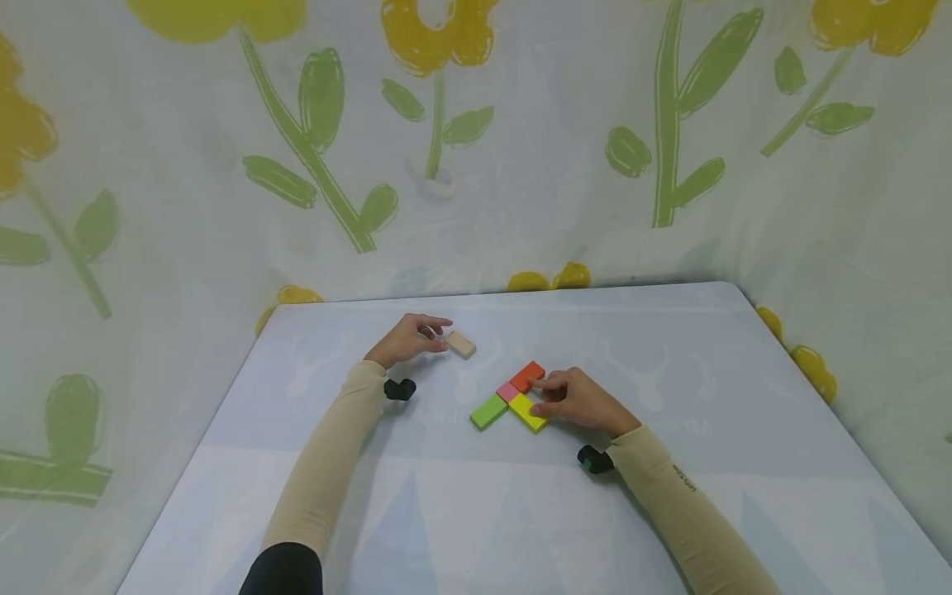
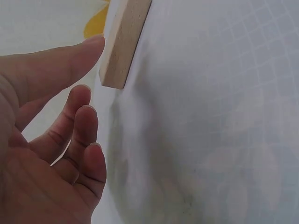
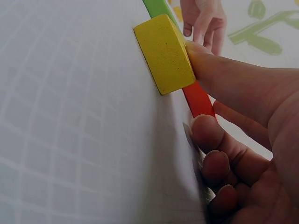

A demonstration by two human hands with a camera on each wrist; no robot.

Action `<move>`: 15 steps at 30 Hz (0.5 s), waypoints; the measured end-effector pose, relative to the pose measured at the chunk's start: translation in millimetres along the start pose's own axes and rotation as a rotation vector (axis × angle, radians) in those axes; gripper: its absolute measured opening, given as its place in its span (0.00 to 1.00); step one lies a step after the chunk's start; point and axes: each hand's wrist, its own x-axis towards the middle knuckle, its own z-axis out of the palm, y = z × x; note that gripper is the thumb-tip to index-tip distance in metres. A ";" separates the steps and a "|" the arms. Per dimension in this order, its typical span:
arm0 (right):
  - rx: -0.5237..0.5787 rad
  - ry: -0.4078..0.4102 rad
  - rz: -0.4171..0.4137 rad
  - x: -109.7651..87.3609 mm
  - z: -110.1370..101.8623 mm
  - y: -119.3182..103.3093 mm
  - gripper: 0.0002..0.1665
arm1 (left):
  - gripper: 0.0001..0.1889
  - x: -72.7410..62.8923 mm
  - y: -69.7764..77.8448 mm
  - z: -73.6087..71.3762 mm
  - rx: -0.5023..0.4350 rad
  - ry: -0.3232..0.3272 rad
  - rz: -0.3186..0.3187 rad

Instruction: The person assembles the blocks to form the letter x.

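Observation:
Just left of a plain wooden block (image 1: 461,345) is my left hand (image 1: 407,340), its fingers apart and relaxed. In the left wrist view the thumb tip lies right by the wooden block (image 2: 125,44); whether they touch, I cannot tell. My right hand (image 1: 583,402) rests its thumb on the yellow block (image 1: 526,413), while the index finger reaches to the orange-red block (image 1: 526,377). A small pink block (image 1: 507,392) sits between these and a green block (image 1: 488,412), all lying flat in a group. The right wrist view shows the thumb against the yellow block (image 3: 166,56).
A white table (image 1: 476,512) with a faint pale pattern lies under everything. Behind and beside it hangs a white curtain (image 1: 521,207) with yellow flowers and green leaves. Dark wrist cameras show at the left wrist (image 1: 400,389) and the right wrist (image 1: 595,459).

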 end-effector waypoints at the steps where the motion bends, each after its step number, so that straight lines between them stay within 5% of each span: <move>1: -0.001 0.001 0.003 0.2 0.2 -0.2 0.35 | 0.27 0.8 -0.6 0.5 0.005 -0.002 0.003; 15: 0.009 0.006 0.014 0.1 -1.0 0.3 0.35 | 0.26 8.8 -0.9 6.5 0.087 -0.041 0.042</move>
